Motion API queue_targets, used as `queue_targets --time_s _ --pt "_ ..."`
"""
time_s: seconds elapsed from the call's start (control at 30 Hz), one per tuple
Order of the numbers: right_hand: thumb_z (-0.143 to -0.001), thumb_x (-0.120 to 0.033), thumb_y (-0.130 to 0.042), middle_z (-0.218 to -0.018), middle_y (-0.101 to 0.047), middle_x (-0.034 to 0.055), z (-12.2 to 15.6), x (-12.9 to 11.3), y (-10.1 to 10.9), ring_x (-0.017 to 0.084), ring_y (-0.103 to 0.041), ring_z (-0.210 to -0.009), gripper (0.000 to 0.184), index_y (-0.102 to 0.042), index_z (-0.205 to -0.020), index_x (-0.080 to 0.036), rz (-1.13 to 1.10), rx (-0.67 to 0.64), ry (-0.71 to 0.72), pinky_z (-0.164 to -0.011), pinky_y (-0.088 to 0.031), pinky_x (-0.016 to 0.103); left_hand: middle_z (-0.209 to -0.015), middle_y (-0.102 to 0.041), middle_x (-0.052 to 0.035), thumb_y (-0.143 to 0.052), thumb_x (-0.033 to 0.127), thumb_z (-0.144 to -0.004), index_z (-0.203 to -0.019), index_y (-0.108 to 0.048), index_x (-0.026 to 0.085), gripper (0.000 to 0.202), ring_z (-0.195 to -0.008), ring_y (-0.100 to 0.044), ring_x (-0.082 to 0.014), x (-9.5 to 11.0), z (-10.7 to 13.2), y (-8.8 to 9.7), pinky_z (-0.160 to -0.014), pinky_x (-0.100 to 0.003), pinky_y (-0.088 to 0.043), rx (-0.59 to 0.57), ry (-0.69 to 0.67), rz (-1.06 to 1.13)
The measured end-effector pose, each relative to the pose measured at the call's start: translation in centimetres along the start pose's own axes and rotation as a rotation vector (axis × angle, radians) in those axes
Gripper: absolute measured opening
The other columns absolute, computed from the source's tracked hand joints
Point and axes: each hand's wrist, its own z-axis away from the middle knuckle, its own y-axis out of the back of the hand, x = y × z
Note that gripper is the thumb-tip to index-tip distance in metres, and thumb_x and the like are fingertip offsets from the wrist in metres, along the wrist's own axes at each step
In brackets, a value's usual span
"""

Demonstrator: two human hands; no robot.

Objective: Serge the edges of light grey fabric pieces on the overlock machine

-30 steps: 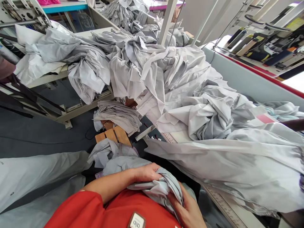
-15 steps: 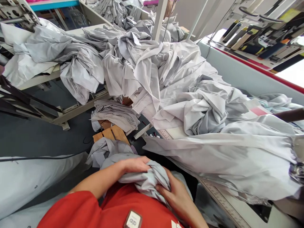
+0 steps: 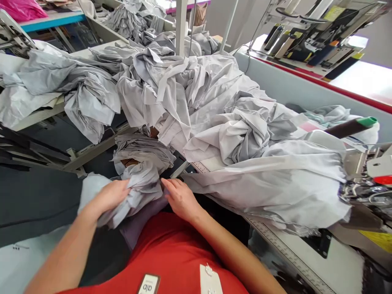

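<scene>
My left hand (image 3: 108, 197) is closed round a bunched piece of grey cloth (image 3: 138, 192) held low in front of my red top. My right hand (image 3: 180, 199) rests against the same bundle from the right, fingers stretched out along it. Just beyond the bundle a stack of folded grey pieces (image 3: 141, 148) lies on a wooden stool. A wide grey panel (image 3: 275, 183) drapes over the table edge to the right, running toward the sewing machine (image 3: 366, 179).
Heaps of grey garments (image 3: 183, 85) cover the work table and the neighbouring table (image 3: 45, 81) at left. A ruler strip (image 3: 288, 257) runs along the table's near edge. A green-tipped rod (image 3: 352, 126) juts in at right. Dark floor lies at left.
Both hands carried the cloth bundle from my lap forward and left toward the stool. The right hand came out from under it and now lies against its side. The view tilted up.
</scene>
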Motion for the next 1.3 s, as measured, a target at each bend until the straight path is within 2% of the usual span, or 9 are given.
queue_targets --time_s 0.1,0.17,0.3,0.43,0.57,0.77,0.93,1.13,1.3 --pt "-0.085 -0.008 -0.058 -0.121 -0.062 0.0123 4.6 2.6 -0.2 0.026 -0.057 -0.112 0.048 -0.052 -0.133 -0.015 -0.028 0.032 -0.148 -0.099 -0.046 0.041 -0.113 -0.060 -0.0082 -0.055 0.036 -0.091 -0.114 -0.057 0.013 0.032 -0.099 -0.060 -0.0198 1.8 -4.0 -6.6 -0.087 -0.041 -0.052 -0.072 -0.136 -0.053" --pt "-0.085 -0.009 -0.056 -0.116 -0.066 0.0110 8.1 4.3 -0.8 0.025 -0.062 -0.106 0.045 -0.056 -0.129 -0.015 -0.060 0.052 -0.269 -0.094 -0.050 0.039 -0.117 -0.058 -0.0092 -0.056 0.035 -0.091 -0.117 -0.056 0.014 0.033 -0.103 -0.059 -0.0210 2.7 -5.5 -10.8 -0.089 -0.042 -0.052 -0.108 -0.202 -0.103" --pt "-0.088 -0.017 -0.049 -0.104 -0.071 0.0099 14.0 6.8 -2.4 0.023 -0.068 -0.097 0.038 -0.060 -0.124 -0.015 -0.134 0.099 -0.518 -0.088 -0.054 0.037 -0.119 -0.058 -0.0094 -0.057 0.034 -0.091 -0.116 -0.056 0.014 0.032 -0.107 -0.057 -0.0220 2.7 -6.1 -15.5 -0.092 -0.045 -0.050 -0.150 -0.342 -0.202" --pt "-0.094 -0.026 -0.039 -0.102 -0.072 0.0102 16.9 7.7 -3.5 0.025 -0.069 -0.096 0.037 -0.062 -0.121 -0.016 -0.210 0.136 -0.677 -0.084 -0.054 0.038 -0.131 -0.051 -0.0107 -0.057 0.034 -0.090 -0.121 -0.054 0.016 0.036 -0.118 -0.051 -0.0255 1.8 -6.9 -16.0 -0.099 -0.050 -0.045 -0.115 -0.409 -0.286" --pt "-0.092 -0.026 -0.043 -0.103 -0.072 0.0081 17.2 7.7 -3.8 0.025 -0.067 -0.099 0.036 -0.062 -0.121 -0.018 -0.254 0.165 -0.731 -0.089 -0.050 0.038 -0.128 -0.052 -0.0108 -0.057 0.034 -0.090 -0.123 -0.052 0.015 0.038 -0.114 -0.054 -0.0245 2.7 -8.3 -15.9 -0.095 -0.048 -0.048 -0.108 -0.375 -0.356" --pt "-0.086 -0.020 -0.050 -0.102 -0.072 0.0076 17.1 8.1 -3.9 0.024 -0.067 -0.099 0.035 -0.064 -0.118 -0.016 -0.296 0.166 -0.807 -0.088 -0.049 0.032 -0.119 -0.057 -0.0096 -0.057 0.034 -0.090 -0.118 -0.055 0.015 0.034 -0.106 -0.058 -0.0222 5.8 -8.7 -13.8 -0.092 -0.045 -0.050 0.009 -0.376 -0.411" --pt "-0.087 -0.021 -0.049 -0.103 -0.072 0.0092 17.1 8.1 -4.0 0.023 -0.066 -0.100 0.038 -0.063 -0.121 -0.013 -0.306 0.160 -0.822 -0.087 -0.047 0.029 -0.126 -0.053 -0.0111 -0.052 0.030 -0.093 -0.123 -0.052 0.015 0.034 -0.118 -0.051 -0.0254 10.8 -6.4 -12.2 -0.101 -0.051 -0.041 0.152 -0.553 -0.315" --pt "-0.083 -0.017 -0.051 -0.106 -0.072 0.0078 16.8 7.7 -4.1 0.024 -0.066 -0.101 0.036 -0.067 -0.115 -0.017 -0.282 0.187 -0.826 -0.085 -0.047 0.029 -0.098 -0.064 -0.0050 -0.052 0.031 -0.094 -0.100 -0.061 0.013 0.021 -0.092 -0.062 -0.0164 18.1 -2.4 -16.1 -0.085 -0.038 -0.052 -0.062 -0.894 -0.196" --pt "-0.079 -0.017 -0.050 -0.107 -0.072 0.0077 16.8 7.7 -4.6 0.025 -0.066 -0.100 0.038 -0.068 -0.113 -0.018 -0.295 0.243 -0.836 -0.086 -0.048 0.031 -0.098 -0.064 -0.0053 -0.056 0.033 -0.091 -0.098 -0.062 0.013 0.022 -0.093 -0.062 -0.0170 19.6 -2.7 -18.4 -0.085 -0.038 -0.053 -0.215 -0.970 -0.196"
